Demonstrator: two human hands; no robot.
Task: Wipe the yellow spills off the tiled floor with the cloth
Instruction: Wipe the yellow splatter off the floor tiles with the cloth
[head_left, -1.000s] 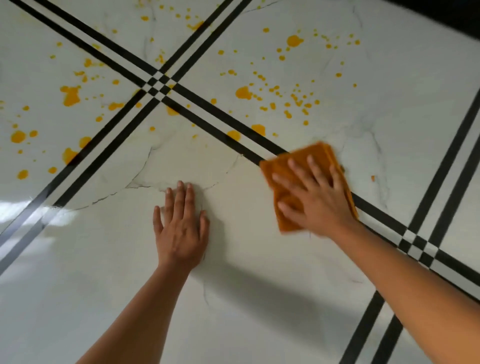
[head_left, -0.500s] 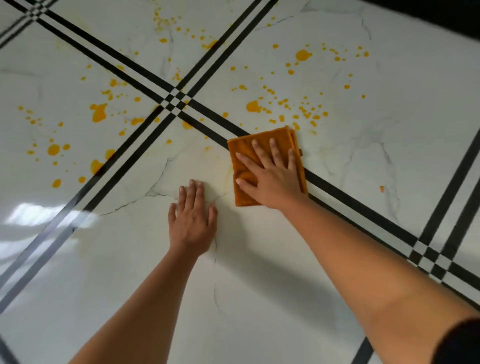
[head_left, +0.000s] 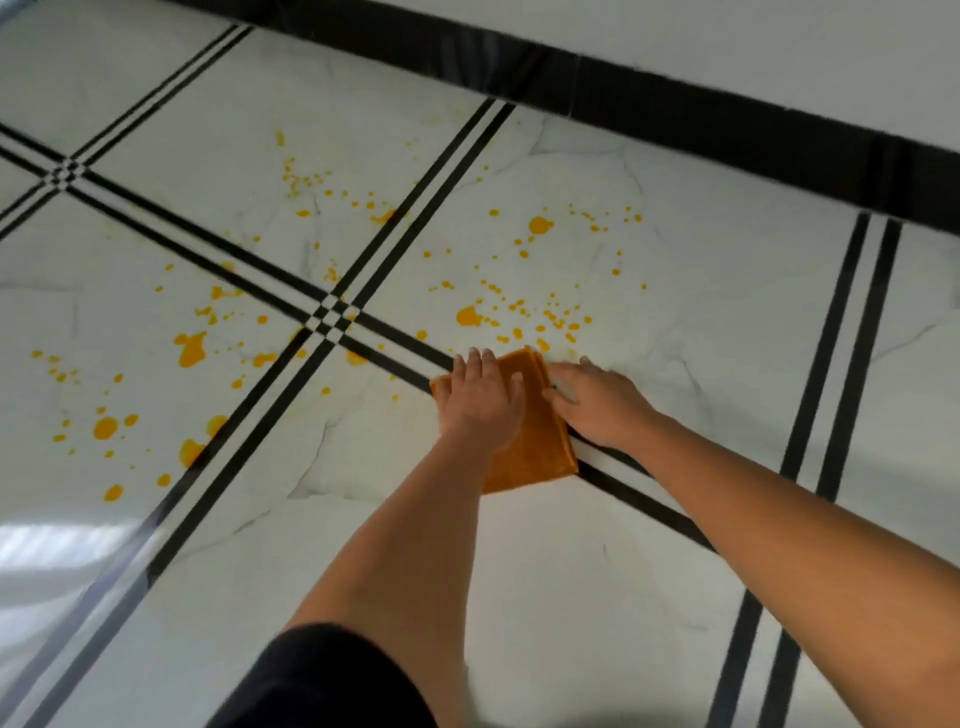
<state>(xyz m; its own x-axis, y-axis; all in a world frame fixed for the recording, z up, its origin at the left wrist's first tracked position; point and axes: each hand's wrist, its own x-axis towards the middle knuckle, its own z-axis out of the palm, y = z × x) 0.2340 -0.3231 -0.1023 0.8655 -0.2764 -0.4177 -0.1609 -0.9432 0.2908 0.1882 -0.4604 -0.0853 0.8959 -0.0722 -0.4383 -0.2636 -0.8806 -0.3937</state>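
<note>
**Folded cloth at the edge of the spatter**

The tiled floor (head_left: 519, 597) is glossy white marble-look stone crossed by paired black lines (head_left: 841, 364), with window glare at the near left. Nearest the camera is a dark sleeve (head_left: 322, 675); two bare forearms reach out from there.

The orange cloth (head_left: 535, 447) lies folded on a black line. The left hand (head_left: 480, 410) presses on it with flat, straight fingers and clenches nothing. The right hand (head_left: 597, 405) lies outspread on the tile at the cloth's right edge; whether it touches the fabric is too blurred to tell.

The cloth looks soft, light and layered, so it would probably bunch if pushed by an edge. A flat palm over its middle seems the best hold, and the polished tile should let it slide easily.

Yellow spills (head_left: 467, 316) begin just beyond the cloth and scatter widely left. Farther off run a black skirting (head_left: 727, 124) and a pale wall (head_left: 779, 41).
</note>
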